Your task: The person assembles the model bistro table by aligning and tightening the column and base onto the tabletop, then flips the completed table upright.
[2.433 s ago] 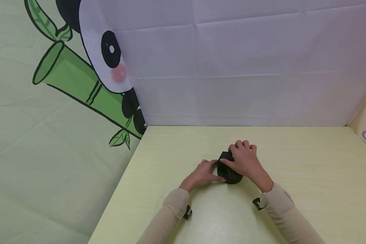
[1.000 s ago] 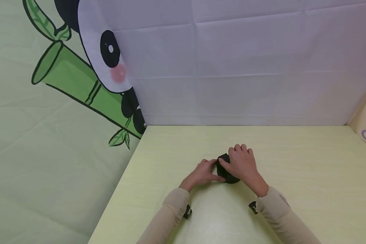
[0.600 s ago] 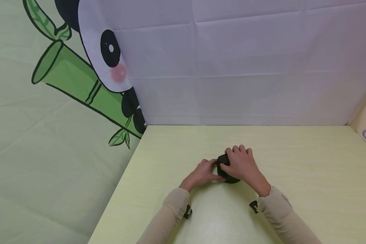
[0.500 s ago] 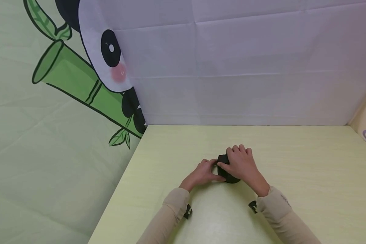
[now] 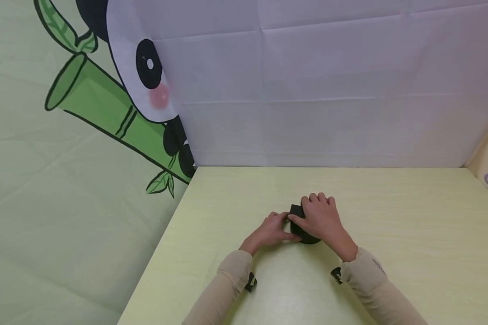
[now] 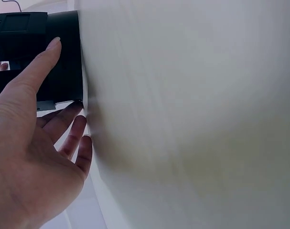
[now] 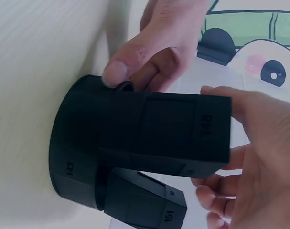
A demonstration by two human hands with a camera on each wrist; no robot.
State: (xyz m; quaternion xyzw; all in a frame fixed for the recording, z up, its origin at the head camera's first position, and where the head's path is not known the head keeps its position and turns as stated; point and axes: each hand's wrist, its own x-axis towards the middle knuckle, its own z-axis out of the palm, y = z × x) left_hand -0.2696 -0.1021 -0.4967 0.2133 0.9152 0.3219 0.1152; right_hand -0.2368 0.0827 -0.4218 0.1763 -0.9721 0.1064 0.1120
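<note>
A black round base (image 7: 70, 148) marked 143 stands on the table. Rising from it are a black block (image 7: 168, 129) marked 148 and a slanted black block (image 7: 145, 198) marked 151. My left hand (image 5: 270, 231) grips the base from the left, its thumb lying along the base's side in the left wrist view. From the right and above, my right hand (image 5: 322, 219) pinches the block marked 148, the thumb on its near side. Part of that block is hidden behind the right fingers in the head view. How firmly block and base are joined is not visible.
The pale wooden table (image 5: 410, 225) spreads around both hands. A whitish cloth (image 5: 329, 81) hangs at its back edge, with a panda and bamboo print (image 5: 101, 101) to the left. Small black devices sit on both wrists.
Since the earliest frame, my right hand has shifted slightly left and nearer. The black block's top has turned back and forth a little. The left hand has stayed in place.
</note>
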